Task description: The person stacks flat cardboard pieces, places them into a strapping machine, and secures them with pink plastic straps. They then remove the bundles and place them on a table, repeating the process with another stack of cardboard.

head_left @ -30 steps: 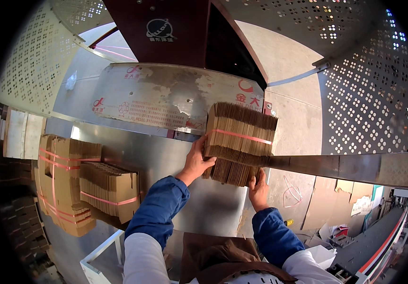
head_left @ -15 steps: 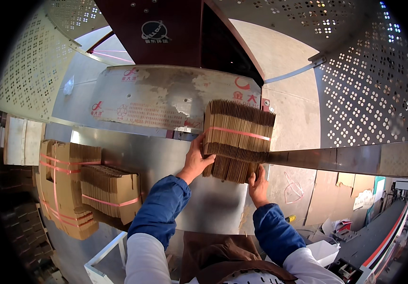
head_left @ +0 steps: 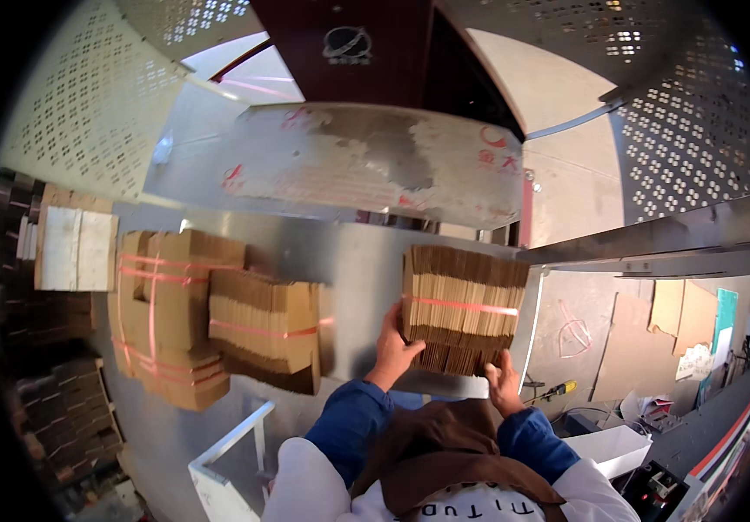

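Observation:
A bundle of flattened brown cardboard pieces (head_left: 464, 287), stacked on edge with a pink strap around its middle, lies on the metal table (head_left: 353, 287) before me. My left hand (head_left: 395, 352) is closed against the bundle's near left corner, thumb along its front side. On its near right corner, my right hand (head_left: 504, 383) grips with the thumb up. Both hands hold the bundle between them; the fingertips beneath and behind it are hidden. Blue sleeves cover my forearms.
More strapped cardboard bundles (head_left: 262, 326) stand at the left, beside a taller strapped stack (head_left: 153, 304). Behind the table is a worn metal plate (head_left: 366, 165) under a dark red machine housing (head_left: 358, 52). A white metal frame (head_left: 231, 444) stands near left; a conveyor (head_left: 727, 435) runs at right.
The bundle, held in both hands, has come toward me, away from the metal plate and machine. My arms are drawn in closer. The whole view has shifted somewhat.

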The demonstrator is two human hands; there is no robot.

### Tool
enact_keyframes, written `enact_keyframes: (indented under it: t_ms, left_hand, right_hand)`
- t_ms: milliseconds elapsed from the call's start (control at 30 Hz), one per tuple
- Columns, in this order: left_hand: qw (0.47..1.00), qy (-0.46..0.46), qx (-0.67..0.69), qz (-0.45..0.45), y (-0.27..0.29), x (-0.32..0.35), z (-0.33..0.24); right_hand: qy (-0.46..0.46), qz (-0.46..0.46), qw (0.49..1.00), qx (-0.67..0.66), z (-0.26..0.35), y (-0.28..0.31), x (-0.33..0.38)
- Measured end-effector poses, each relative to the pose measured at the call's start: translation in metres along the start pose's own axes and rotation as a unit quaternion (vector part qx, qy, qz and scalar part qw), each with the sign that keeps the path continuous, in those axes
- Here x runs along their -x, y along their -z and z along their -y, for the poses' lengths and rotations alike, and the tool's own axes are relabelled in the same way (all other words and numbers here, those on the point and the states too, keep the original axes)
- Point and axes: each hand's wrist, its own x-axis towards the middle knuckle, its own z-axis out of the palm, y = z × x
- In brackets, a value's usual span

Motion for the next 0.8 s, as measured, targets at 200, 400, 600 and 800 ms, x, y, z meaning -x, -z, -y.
enact_keyframes:
  t_ms: [200,400,600,800]
  left_hand:
    - [0.988,-0.021,-0.018,0.154,0.061,0.065,0.004]
    - [0.980,0.050,0.100,0.167,0.078,0.037,-0.012]
    - [0.910,0.278,0.215,0.220,0.085,-0.032,0.023]
    - [0.903,0.243,0.176,0.306,0.027,-0.088,0.026]
  right_hand:
    - [0.099,0.065,0.977,-0.177,-0.058,0.022,-0.038]
    - [0.089,0.127,0.967,-0.200,-0.001,0.016,-0.068]
    - [0.127,-0.077,0.988,0.039,0.119,0.097,-0.028]
    - [-0.010,-0.125,0.990,-0.059,0.086,0.087,-0.042]
